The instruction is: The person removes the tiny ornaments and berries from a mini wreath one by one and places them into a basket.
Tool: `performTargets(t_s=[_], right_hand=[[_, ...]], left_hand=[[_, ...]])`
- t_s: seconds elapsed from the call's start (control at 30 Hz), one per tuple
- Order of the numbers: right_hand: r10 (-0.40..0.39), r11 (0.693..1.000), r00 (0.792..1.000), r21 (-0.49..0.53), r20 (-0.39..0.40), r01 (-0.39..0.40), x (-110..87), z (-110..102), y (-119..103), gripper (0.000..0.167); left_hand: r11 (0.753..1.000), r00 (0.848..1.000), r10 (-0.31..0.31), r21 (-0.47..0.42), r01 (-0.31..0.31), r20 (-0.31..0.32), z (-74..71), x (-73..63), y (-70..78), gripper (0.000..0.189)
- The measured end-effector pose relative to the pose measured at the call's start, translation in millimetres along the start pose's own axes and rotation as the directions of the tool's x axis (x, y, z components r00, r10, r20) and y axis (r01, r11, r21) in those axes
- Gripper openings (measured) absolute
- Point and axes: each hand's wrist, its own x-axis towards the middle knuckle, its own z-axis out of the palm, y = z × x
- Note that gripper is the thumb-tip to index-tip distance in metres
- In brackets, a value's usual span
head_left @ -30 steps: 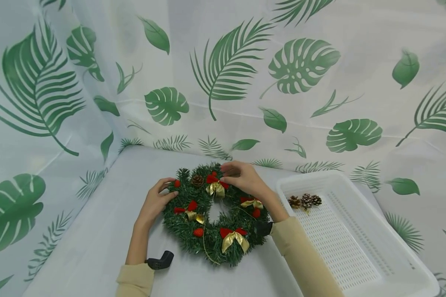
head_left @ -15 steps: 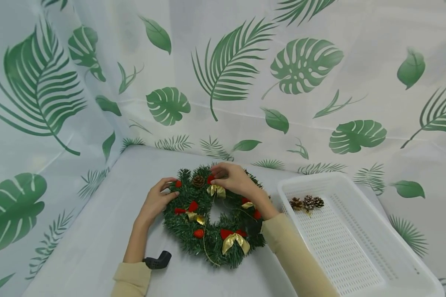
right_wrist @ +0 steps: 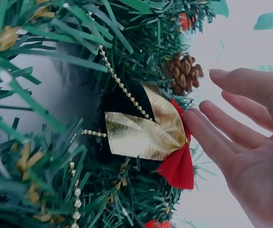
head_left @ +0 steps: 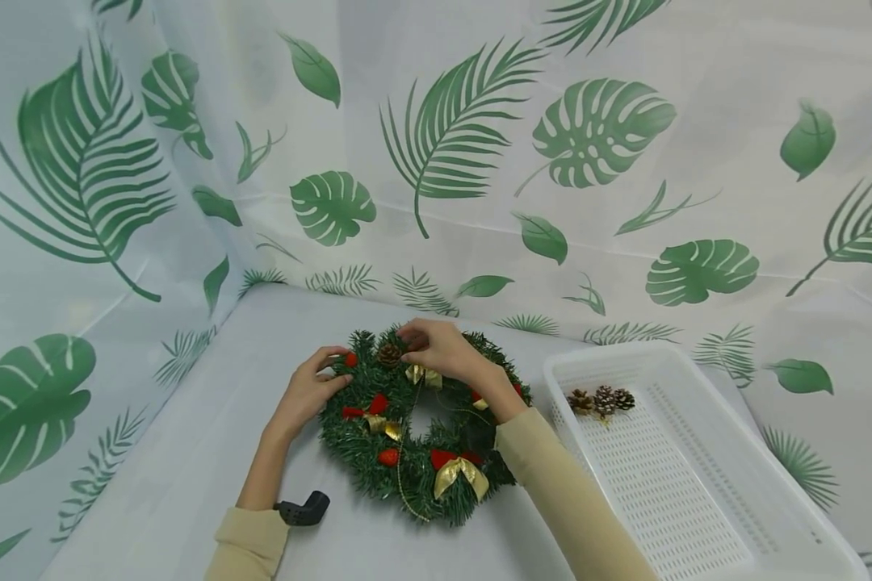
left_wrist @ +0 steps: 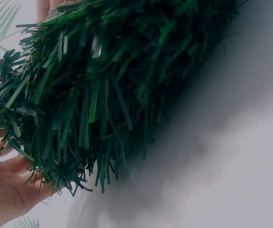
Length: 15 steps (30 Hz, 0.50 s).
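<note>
A green Christmas wreath (head_left: 366,476) with red-and-gold bows, red berries and a gold bead string lies on the white table. My left hand (head_left: 311,391) holds its left edge near a red berry (head_left: 351,360); in the left wrist view the fingers (left_wrist: 13,190) reach around the green tinsel. Over the wreath's far part is my right hand (head_left: 443,351), holding nothing. Its loosely bent fingers are beside a pine cone (right_wrist: 183,73) fixed in the wreath, with one fingertip right at the red part of a bow (right_wrist: 179,168). From the head, this hand partly covers that bow.
To the right stands a white perforated basket (head_left: 770,476) with several pine cones (head_left: 603,400) in its far left corner. A leaf-printed curtain (head_left: 465,266) rises behind the table. A black wrist device (head_left: 305,508) sits on the left wrist.
My right hand has moved left over the wreath, from the far bow toward the pine cone. The left hand keeps its place on the wreath's edge.
</note>
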Motion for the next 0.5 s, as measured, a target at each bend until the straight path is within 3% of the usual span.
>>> performTargets(t_s=[0.3,0.5], right_hand=[[-0.011,0.988,0.998,-0.153,0.064,0.021,12.8,7.9,-11.9,0.042],[-0.01,0.979,0.995,-0.199,0.095,0.029,18.2,11.5,-16.6,0.045]], left_hand=[[1.0,1.0,0.018,0.002,-0.018,-0.003,0.0,1.0,0.4,0.05],[1.0,1.0,0.02,-0.001,-0.02,-0.008,0.2,0.8,0.4,0.049]])
